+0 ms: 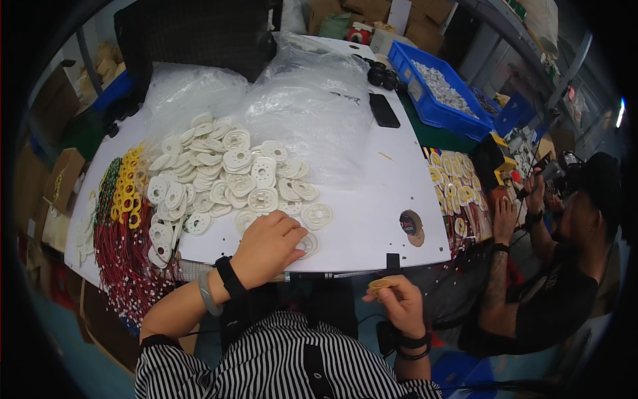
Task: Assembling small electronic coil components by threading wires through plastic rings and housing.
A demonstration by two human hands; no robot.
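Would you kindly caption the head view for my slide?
Left hand at piled white parts, right hand holding a yellow piece.

plates (263, 199): white; rings (128, 189): yellow; wires (123, 256): red; shirt (266, 362): black-white striped

The white table (359, 223) is covered beyond the left hand (269, 245) by white plates (239, 159) and clear bags (306, 110); yellow rings (128, 193) are laid to its left.
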